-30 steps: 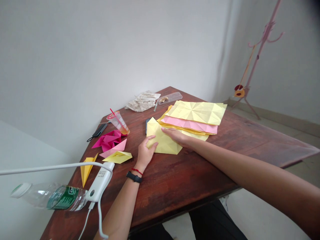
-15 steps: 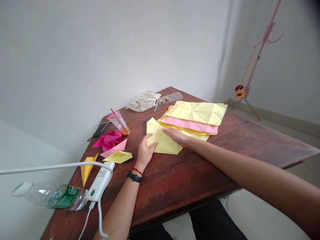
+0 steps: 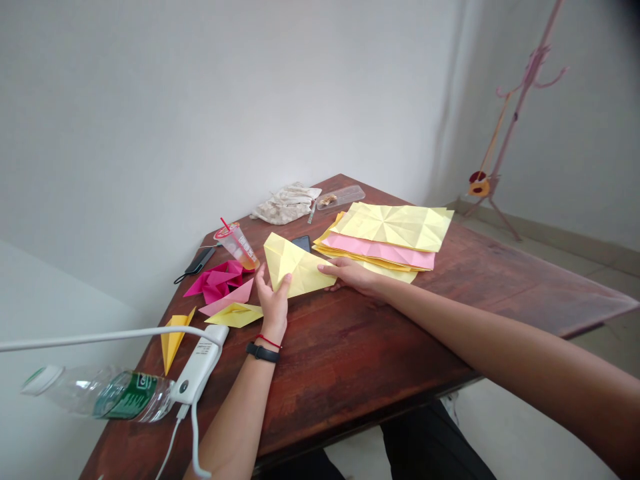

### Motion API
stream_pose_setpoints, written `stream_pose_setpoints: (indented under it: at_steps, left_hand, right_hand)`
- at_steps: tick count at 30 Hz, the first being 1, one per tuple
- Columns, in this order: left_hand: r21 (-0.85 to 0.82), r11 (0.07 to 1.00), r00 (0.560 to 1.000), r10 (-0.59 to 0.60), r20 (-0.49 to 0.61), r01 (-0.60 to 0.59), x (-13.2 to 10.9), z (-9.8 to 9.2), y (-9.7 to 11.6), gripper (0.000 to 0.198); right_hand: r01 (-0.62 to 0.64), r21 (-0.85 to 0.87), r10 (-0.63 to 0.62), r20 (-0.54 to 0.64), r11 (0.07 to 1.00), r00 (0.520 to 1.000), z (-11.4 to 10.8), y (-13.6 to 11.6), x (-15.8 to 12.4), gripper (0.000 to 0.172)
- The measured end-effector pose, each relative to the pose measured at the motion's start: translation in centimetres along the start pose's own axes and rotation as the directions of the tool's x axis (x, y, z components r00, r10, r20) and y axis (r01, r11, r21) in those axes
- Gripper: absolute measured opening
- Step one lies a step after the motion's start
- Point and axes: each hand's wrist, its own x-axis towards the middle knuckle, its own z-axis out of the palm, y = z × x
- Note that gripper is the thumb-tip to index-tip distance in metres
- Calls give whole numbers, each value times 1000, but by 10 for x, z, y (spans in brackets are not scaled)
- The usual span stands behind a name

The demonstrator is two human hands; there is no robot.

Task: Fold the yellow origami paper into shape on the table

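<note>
A creased sheet of pale yellow paper (image 3: pixel 299 268), partly folded, is held up between my two hands above the table. My left hand (image 3: pixel 273 300) grips its left side, thumb on the front and fingers behind. At the right corner my right hand (image 3: pixel 350 275) pinches it, thumb on top. Beyond the paper lies a dark phone (image 3: pixel 302 243), partly covered from sight. Just right of it is a stack of creased sheets, with a yellow sheet (image 3: pixel 400 225) on top and a pink sheet (image 3: pixel 385 249) below.
Left of my hands lie folded magenta paper (image 3: pixel 217 281), pink paper (image 3: pixel 227 300), yellow paper (image 3: pixel 235 315) and an orange-yellow piece (image 3: pixel 173 343). A plastic cup (image 3: pixel 237 244) leans nearby. A white power bank (image 3: pixel 199 370) with cables and a water bottle (image 3: pixel 100 392) are at front left.
Both hands have moved left with the yellow paper, lifting and tilting it up. More of the phone shows. My right hand has shifted to the paper's right corner.
</note>
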Motion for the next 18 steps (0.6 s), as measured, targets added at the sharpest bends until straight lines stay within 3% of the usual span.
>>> stream_pose_setpoints:
  at_steps: [2,6,10,14,18]
  left_hand:
    - [-64,998,999,-21,-41,18,0,2,1,77]
    - [-119,991,997,-68,-24,65,1,3,4,68]
    - [-65,983,985,-167,53,170,-3,4,7,55]
    - [-71,944,941,-312,130,322,-9,7,11,57]
    - [-18,942,929,-328,174,336,-10,7,11,55]
  right_hand:
    - [4,-9,-4,10,1000,1000,-1,2,2,31]
    - [40,-24,-40,17,999,999,-3,5,4,31]
    - [109,-56,-112,-49,992,993,-4,5,3,29]
    - [150,-21,-151,-116,989,982,-4,6,4,29]
    - [155,10,-152,-142,988,978,-3,6,4,29]
